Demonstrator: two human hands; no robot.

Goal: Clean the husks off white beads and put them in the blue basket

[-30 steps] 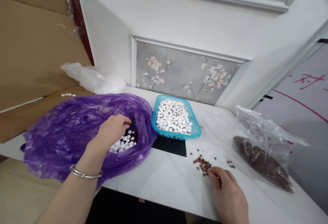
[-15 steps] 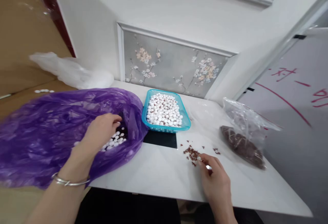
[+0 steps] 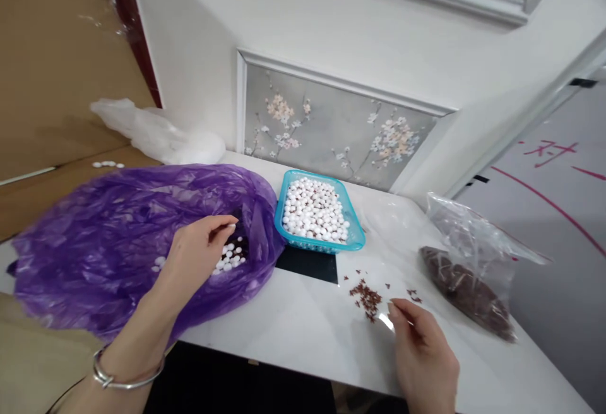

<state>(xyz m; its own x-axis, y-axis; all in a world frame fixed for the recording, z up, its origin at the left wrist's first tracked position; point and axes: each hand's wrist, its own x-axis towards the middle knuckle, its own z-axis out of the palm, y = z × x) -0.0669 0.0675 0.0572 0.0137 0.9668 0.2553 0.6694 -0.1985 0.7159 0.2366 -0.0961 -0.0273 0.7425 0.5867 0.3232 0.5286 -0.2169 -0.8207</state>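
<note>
A purple plastic bag (image 3: 118, 224), thin and crumpled, spreads over the left of the frame, its mouth gaping toward the centre. Inside lie small, smooth, rounded white pieces (image 3: 231, 261), loosely heaped; one white piece (image 3: 231, 226) sits at the pinched fingertips of the left hand (image 3: 201, 247). Right of centre, small brown pieces (image 3: 367, 297) with pronged ends form a loose pile on the counter (image 3: 293, 319), a few scattered apart. Mid-frame, beside the bag, a blue basket (image 3: 326, 247) stands upright, filled with more white pieces, brown showing between them.
</note>
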